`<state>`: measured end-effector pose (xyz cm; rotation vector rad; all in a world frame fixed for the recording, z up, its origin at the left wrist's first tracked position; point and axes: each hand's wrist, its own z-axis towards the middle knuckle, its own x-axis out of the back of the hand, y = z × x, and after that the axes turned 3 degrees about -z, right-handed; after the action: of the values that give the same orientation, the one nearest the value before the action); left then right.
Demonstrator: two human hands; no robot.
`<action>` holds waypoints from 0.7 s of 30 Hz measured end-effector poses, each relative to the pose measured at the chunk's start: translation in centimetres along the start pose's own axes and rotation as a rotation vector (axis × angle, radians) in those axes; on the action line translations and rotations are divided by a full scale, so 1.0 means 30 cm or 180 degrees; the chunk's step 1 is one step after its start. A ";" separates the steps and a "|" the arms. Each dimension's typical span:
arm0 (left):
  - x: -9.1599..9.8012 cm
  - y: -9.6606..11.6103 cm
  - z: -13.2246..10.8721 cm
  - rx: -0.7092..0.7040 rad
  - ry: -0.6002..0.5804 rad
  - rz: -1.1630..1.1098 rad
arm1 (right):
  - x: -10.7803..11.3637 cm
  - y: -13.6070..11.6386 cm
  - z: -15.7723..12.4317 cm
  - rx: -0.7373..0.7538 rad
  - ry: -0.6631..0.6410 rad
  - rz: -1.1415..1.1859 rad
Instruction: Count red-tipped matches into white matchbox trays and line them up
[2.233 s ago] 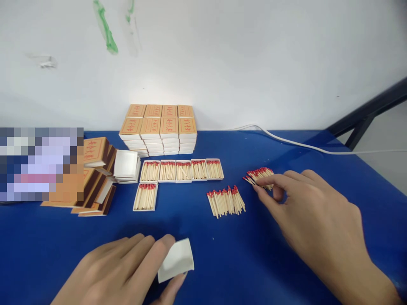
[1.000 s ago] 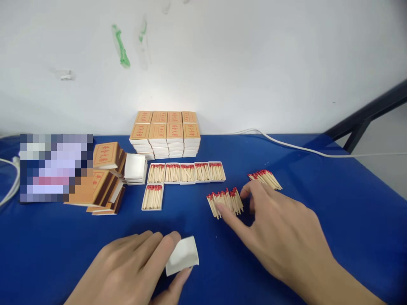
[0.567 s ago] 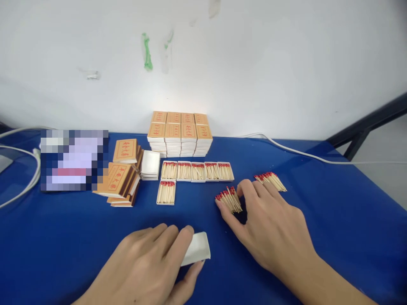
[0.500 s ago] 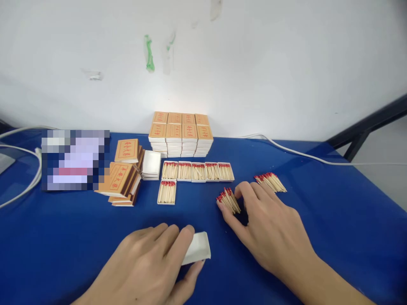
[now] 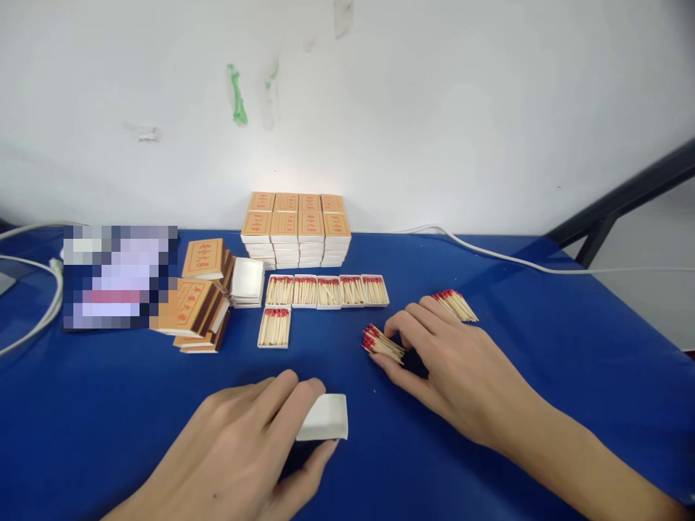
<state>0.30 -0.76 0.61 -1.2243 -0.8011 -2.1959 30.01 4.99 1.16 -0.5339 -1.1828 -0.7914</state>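
Observation:
My left hand [image 5: 255, 441] grips a white matchbox tray [image 5: 326, 417] between thumb and fingers; its visible inside is bare. My right hand [image 5: 453, 365] has its thumb and fingers closed around a bundle of red-tipped matches [image 5: 384, 344] at the table surface. Just beyond those knuckles lies another pile of matches [image 5: 459, 305]. Farther off, a row of several filled matchbox trays [image 5: 328, 292] stands side by side, with one more filled tray [image 5: 274, 328] in front of its left end.
Closed matchboxes [image 5: 296, 228] are stacked against the wall. To their left are white trays [image 5: 247, 281] in a pile and loosely stacked orange matchbox sleeves [image 5: 190, 304]. A pixelated flat object [image 5: 119, 278] and white cables [image 5: 489, 259] lie on the blue table [image 5: 570, 362].
My right thumb and fingers have drawn together on the matches, and the bundle has turned flatter. The tray in my left hand has levelled slightly. The camera view has shifted a little.

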 end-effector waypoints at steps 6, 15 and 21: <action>-0.002 -0.010 0.002 0.0064 -0.0051 -0.0278 | 0.018 0.041 0.018 0.0288 -0.0108 0.0085; -0.009 -0.018 -0.015 0.0271 -0.0226 -0.0711 | 0.016 0.002 -0.011 -0.0034 -0.0030 -0.0082; -0.009 -0.016 -0.023 0.0276 -0.0258 -0.0710 | 0.018 -0.018 -0.014 -0.0171 -0.0108 0.0398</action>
<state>-0.30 -0.85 -0.05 -1.2393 -1.1014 -2.2694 29.93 4.21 1.53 -0.6614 -1.1502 -0.7108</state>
